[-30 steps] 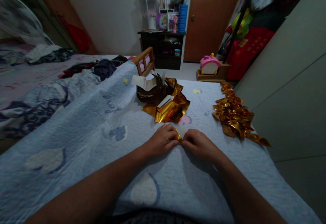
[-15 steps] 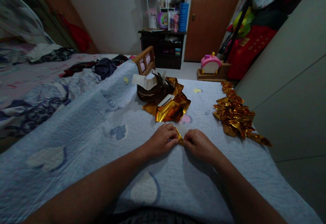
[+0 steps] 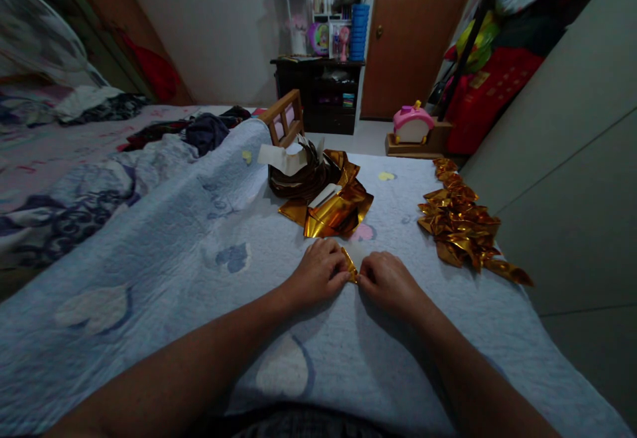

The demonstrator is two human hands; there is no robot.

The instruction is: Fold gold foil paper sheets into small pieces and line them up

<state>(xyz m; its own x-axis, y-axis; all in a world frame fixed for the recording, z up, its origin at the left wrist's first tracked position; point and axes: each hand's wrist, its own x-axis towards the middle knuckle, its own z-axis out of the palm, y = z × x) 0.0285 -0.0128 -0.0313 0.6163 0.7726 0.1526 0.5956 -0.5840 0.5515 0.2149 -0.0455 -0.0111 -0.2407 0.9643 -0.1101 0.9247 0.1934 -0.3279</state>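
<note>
Between my hands is a small folded piece of gold foil paper [image 3: 350, 267], low over the quilt [image 3: 209, 332]. My left hand [image 3: 321, 269] is closed on its left side, with thumb and fingers pinching it. The fingertips of my right hand [image 3: 387, 280] pinch its lower right corner. Much of the piece is hidden under my fingers. Just beyond my hands lies a stack of gold foil sheets [image 3: 343, 212], some flat and shiny, some curled with dark and white edges. Off to the right sits a pile of folded gold foil pieces [image 3: 460, 225].
A wooden bed rail [image 3: 283, 119] rises behind the stack. Past the bed's far end stand a pink toy [image 3: 413, 125] and a dark cabinet [image 3: 318, 103]. A pale cabinet wall [image 3: 572, 212] borders the right side. Rumpled clothes [image 3: 206, 131] lie to the left.
Almost nothing differs. Both hands keep their pinch on the foil paper, whose visible edge has shifted very slightly between the fingers.
</note>
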